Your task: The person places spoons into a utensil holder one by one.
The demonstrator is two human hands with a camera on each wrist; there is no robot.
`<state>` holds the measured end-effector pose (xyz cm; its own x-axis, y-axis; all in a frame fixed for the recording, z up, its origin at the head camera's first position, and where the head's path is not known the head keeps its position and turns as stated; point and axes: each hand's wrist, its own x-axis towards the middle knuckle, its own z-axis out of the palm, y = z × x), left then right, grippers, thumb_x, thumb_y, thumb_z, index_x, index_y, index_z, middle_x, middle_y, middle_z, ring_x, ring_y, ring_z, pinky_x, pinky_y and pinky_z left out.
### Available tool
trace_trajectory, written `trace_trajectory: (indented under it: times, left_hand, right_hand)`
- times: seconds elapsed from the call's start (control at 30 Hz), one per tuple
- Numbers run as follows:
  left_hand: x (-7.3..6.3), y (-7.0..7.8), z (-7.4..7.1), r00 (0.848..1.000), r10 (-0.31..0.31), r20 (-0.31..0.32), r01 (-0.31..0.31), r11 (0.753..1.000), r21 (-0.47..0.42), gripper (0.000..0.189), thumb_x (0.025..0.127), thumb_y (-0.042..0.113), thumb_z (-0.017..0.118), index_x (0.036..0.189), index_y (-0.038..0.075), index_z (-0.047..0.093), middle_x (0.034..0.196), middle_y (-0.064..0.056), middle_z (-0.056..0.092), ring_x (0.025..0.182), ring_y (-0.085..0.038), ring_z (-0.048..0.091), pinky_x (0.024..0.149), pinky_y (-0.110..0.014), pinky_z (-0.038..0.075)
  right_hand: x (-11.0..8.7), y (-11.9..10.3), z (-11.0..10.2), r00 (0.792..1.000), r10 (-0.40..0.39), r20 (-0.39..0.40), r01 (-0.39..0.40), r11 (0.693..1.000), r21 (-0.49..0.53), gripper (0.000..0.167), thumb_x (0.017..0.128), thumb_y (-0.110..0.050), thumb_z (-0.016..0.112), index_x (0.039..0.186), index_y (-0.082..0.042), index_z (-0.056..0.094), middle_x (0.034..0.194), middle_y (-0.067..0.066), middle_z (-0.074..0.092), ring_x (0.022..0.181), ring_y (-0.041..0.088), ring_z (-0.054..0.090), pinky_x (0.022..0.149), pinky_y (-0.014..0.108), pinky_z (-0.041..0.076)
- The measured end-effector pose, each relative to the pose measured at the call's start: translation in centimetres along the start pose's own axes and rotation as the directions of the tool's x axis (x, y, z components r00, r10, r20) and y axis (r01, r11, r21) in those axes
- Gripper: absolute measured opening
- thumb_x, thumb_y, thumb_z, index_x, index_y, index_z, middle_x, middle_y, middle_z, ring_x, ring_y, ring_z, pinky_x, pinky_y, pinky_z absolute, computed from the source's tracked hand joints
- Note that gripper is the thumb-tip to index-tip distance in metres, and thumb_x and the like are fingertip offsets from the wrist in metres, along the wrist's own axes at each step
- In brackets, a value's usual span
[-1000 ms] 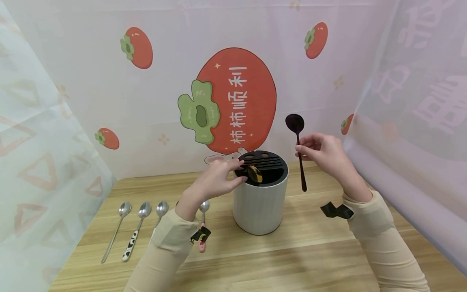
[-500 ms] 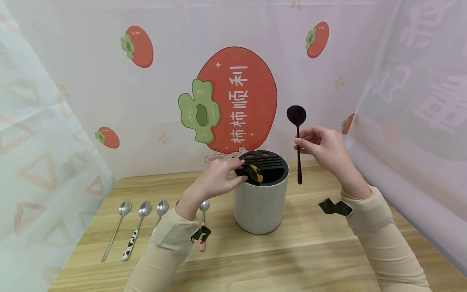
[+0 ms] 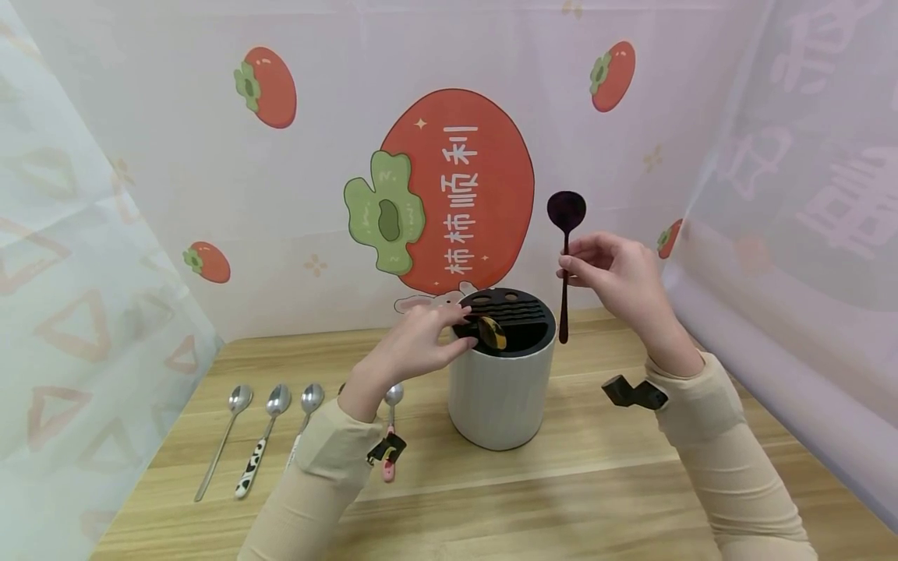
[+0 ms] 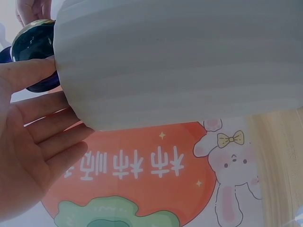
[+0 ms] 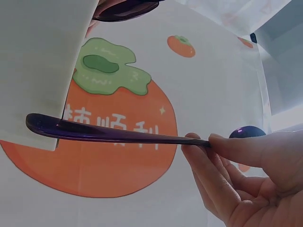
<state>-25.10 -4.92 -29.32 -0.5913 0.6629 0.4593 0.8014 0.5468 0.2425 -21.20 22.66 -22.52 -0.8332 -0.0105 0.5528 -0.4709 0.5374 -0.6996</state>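
My right hand pinches a dark purple spoon by its handle, bowl up, right of the white ribbed utensil holder and above the table. In the right wrist view the spoon's handle lies between thumb and fingertips, its end overlapping the holder. My left hand touches the left of the holder's black slotted lid with extended fingers. A gold spoon bowl sticks out of the holder beside these fingers; its handle is hidden. In the left wrist view, shiny spoon bowls show beyond the thumb.
On the wooden table to the left lie a plain silver spoon, a cow-patterned-handle spoon, a partly covered spoon and a pink-handled spoon. My left forearm hides part of this row. A persimmon-print cloth hangs behind.
My right hand has risen and moved slightly left with the dark purple spoon, which has turned more upright, its handle end now closer to the holder. My left hand stays put.
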Motion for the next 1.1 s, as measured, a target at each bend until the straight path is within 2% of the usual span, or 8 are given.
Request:
trace_trajectory:
  times: [0.2, 0.47, 0.67, 0.87, 1.1]
  left_hand:
    - [0.0, 0.0, 0.0, 1.000, -0.005, 0.004, 0.005, 1.000, -0.003, 0.045, 0.088, 0.029, 0.067, 0.124, 0.003, 0.062, 0.120, -0.009, 0.066, 0.103, -0.017, 0.067, 0.090, -0.033, 0.051]
    - [-0.1, 0.0, 0.0, 1.000, -0.008, 0.010, 0.008, 1.000, -0.006, 0.045, 0.088, 0.030, 0.066, 0.124, 0.004, 0.062, 0.121, -0.009, 0.066, 0.104, -0.017, 0.066, 0.090, -0.033, 0.051]
    - [-0.1, 0.1, -0.1, 1.000, -0.009, 0.009, 0.009, 1.000, -0.010, 0.045, 0.088, 0.029, 0.066, 0.125, 0.004, 0.061, 0.122, -0.009, 0.065, 0.105, -0.018, 0.066, 0.091, -0.033, 0.051]
    - [0.0, 0.2, -0.1, 1.000, -0.023, 0.018, 0.023, 1.000, -0.014, 0.044, 0.089, 0.030, 0.066, 0.125, 0.005, 0.061, 0.123, -0.009, 0.065, 0.106, -0.018, 0.065, 0.091, -0.033, 0.051]
    - [-0.1, 0.2, -0.1, 1.000, -0.010, 0.010, 0.010, 1.000, -0.005, 0.044, 0.088, 0.030, 0.066, 0.124, 0.005, 0.062, 0.122, -0.009, 0.065, 0.105, -0.018, 0.066, 0.091, -0.033, 0.051]
  right_hand:
    - [0.2, -0.4, 0.2, 1.000, -0.014, -0.013, 0.014, 1.000, 0.018, 0.018, 0.086, -0.010, 0.068, 0.099, 0.003, 0.065, 0.088, 0.011, 0.071, 0.069, 0.001, 0.068, 0.065, 0.020, 0.055]
    - [0.3, -1.0, 0.3, 0.999, -0.020, -0.030, 0.022, 0.997, 0.070, 0.019, 0.086, -0.011, 0.068, 0.099, 0.002, 0.065, 0.082, 0.001, 0.071, 0.068, 0.004, 0.068, 0.066, 0.021, 0.055]
    - [0.2, -1.2, 0.5, 0.999, -0.027, -0.040, 0.031, 0.996, 0.086, 0.021, 0.086, -0.012, 0.069, 0.100, 0.002, 0.065, 0.080, -0.001, 0.071, 0.069, 0.004, 0.068, 0.066, 0.021, 0.055]
    - [0.4, -1.3, 0.9, 0.996, -0.047, -0.070, 0.054, 0.993, 0.103, 0.020, 0.086, -0.011, 0.068, 0.099, 0.003, 0.064, 0.082, 0.002, 0.070, 0.070, 0.004, 0.069, 0.066, 0.021, 0.055]
    - [0.4, -1.0, 1.5, 0.995, -0.065, -0.080, 0.074, 0.991, 0.113, 0.019, 0.086, -0.010, 0.068, 0.099, 0.003, 0.064, 0.083, 0.006, 0.071, 0.071, 0.004, 0.069, 0.067, 0.021, 0.055]
